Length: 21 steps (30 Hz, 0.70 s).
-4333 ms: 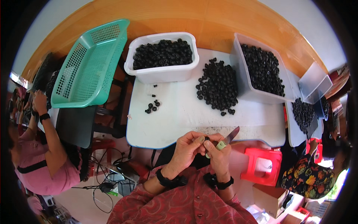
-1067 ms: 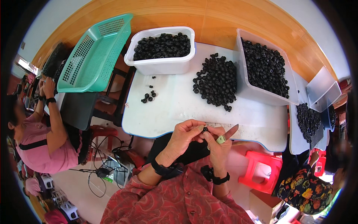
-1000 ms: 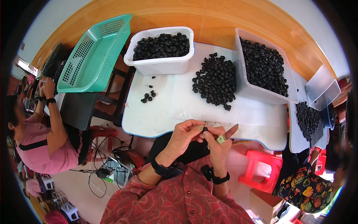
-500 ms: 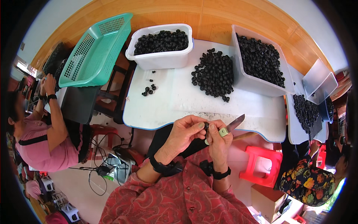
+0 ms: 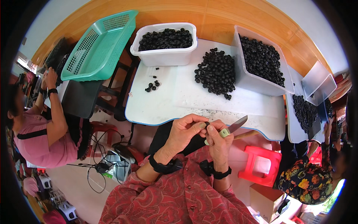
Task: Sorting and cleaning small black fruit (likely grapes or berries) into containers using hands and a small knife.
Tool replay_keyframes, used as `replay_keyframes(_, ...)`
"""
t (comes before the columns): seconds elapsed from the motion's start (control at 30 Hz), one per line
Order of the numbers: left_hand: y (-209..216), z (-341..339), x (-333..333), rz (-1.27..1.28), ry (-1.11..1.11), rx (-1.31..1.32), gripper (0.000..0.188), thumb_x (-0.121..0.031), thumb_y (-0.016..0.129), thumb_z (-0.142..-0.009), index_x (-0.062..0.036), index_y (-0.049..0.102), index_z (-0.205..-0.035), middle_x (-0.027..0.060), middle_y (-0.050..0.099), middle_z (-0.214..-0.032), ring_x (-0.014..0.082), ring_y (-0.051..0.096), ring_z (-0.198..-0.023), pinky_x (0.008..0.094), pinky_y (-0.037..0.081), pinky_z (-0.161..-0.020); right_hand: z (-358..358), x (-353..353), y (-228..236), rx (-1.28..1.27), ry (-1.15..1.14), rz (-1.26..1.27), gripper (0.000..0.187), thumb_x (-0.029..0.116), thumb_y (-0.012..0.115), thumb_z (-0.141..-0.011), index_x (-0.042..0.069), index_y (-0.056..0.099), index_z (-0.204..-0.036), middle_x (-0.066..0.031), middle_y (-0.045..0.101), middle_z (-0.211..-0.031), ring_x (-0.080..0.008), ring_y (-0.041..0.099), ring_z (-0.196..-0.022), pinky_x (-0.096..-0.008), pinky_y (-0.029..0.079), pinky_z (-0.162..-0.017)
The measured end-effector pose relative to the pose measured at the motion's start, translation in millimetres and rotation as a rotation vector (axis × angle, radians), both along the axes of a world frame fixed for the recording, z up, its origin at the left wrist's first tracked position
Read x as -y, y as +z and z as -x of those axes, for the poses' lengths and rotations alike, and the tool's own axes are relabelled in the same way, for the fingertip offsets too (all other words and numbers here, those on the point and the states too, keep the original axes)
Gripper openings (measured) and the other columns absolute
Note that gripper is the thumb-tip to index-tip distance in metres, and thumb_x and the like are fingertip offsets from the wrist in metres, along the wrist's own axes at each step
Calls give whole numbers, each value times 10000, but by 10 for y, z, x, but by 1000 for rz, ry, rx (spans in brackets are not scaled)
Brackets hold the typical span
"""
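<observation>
Sitting beyond the knife (image 5: 235, 126): black pile (image 5: 215, 72), clear bin (image 5: 257, 86), white tub (image 5: 164, 59).

Fingertips (image 5: 201, 126) mostly cover the small black piece (image 5: 207, 123); the right hand (image 5: 219, 142) hides part of the pale green knife handle (image 5: 224, 132). The lower edge cuts off the red shirt (image 5: 175, 199).

Light is bright and even, whitest at lower right. Fisheye distortion bows the long orange wood-look wall panel (image 5: 220, 18).
</observation>
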State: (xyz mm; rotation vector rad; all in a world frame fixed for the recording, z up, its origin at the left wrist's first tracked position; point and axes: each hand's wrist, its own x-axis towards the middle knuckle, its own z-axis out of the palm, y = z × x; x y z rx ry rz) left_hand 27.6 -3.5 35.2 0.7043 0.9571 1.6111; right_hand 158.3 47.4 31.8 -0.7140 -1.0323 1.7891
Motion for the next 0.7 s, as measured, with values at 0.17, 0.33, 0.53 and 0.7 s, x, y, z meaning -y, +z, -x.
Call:
replay_keyframes(0.17, 47, 23, 49, -34, 17, -112, 151, 13, 563, -928, 54, 629, -1058, 74, 640, -879, 116, 601, -752, 245, 516, -699, 2, -3, 8, -38, 46, 22, 97, 78, 626, -912, 20, 620, -835, 19, 515, -615, -22, 365, -472, -192, 252, -430)
replay_keyframes(0.33, 13, 78, 58, -45, 32, -122, 154, 10, 570, -925, 54, 629, -1060, 77, 640, -894, 117, 601, -754, 249, 517, -708, 93, 40, 109, 69, 32, 34, 185, 157, 598, -940, 17, 584, -819, 51, 418, -550, -25, 315, -456, -202, 219, -441)
replay_keyframes(0.53, -52, 130, 84, -20, 21, -38, 163, 5, 575, -925, 51, 622, -1074, 87, 646, -925, 122, 610, -776, 249, 524, -724, 148, 42, 103, 94, 81, 69, 192, 176, 598, -953, 8, 608, -862, -41, 591, -685, -25, 382, -478, -185, 251, -429)
replay_keyframes(0.7, -121, 191, 95, 11, -12, 213, 180, -26, 583, -930, 42, 611, -1095, 103, 653, -957, 146, 634, -804, 264, 546, -739, 168, 41, 73, 75, 70, 115, 195, 189, 589, -960, 1, 600, -909, -49, 613, -750, -22, 385, -483, -183, 260, -427)
